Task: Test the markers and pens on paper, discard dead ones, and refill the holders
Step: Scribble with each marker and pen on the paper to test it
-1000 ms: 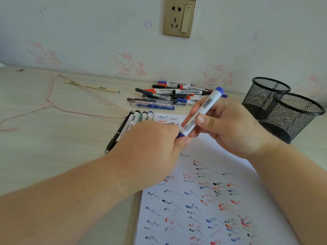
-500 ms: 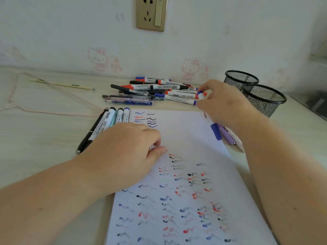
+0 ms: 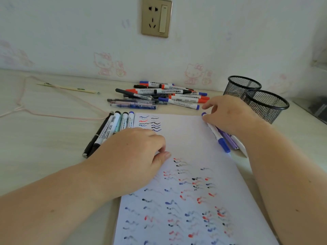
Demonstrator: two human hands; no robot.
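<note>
A white paper sheet (image 3: 185, 138) covered in red, blue and black squiggles lies on the desk. My left hand (image 3: 134, 156) rests on its left edge with loosely curled fingers and holds nothing. My right hand (image 3: 228, 114) hovers over a blue-capped whiteboard marker (image 3: 217, 135) lying along the paper's right edge, thumb touching its far end, index finger straight. A purple pen (image 3: 230, 140) lies beside that marker. A pile of markers and pens (image 3: 159, 96) sits behind the paper. Several markers in a row (image 3: 116, 124) lie left of it. Two black mesh holders (image 3: 244, 85) (image 3: 267, 103) stand at the right.
A pink cord (image 3: 53, 114) loops across the left of the desk, and a thin wooden stick (image 3: 70, 88) lies behind it. A wall socket (image 3: 156, 16) sits above the pile. The desk's right edge runs just past the holders.
A second ago both hands held the blue marker above the paper. It now lies at the paper's right edge under my right hand, and my left hand has dropped onto the paper.
</note>
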